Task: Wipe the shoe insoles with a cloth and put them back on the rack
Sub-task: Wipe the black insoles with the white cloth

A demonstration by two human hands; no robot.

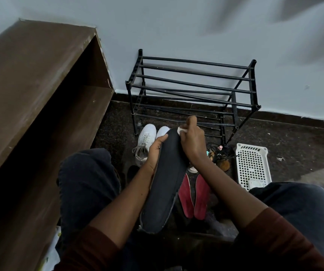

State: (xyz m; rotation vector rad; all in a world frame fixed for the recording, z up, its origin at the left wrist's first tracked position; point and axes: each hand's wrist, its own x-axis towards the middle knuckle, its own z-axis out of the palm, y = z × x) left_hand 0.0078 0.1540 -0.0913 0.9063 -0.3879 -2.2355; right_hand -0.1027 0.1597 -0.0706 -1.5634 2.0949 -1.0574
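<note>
Dark insole (167, 178) is held upright over the lap, w/ left hand (154, 151) curled round its edge; white cloth (182, 130) is pinched at the toe by right hand (193, 142). Likely light, bendy; best gripped mid-edge. Rack (192, 90) is just ahead.

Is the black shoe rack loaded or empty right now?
Empty, as far as shows: the rack has bare bars; the white sneakers and red insoles lie on the floor before it. Its lowest tier is partly hidden.
</note>
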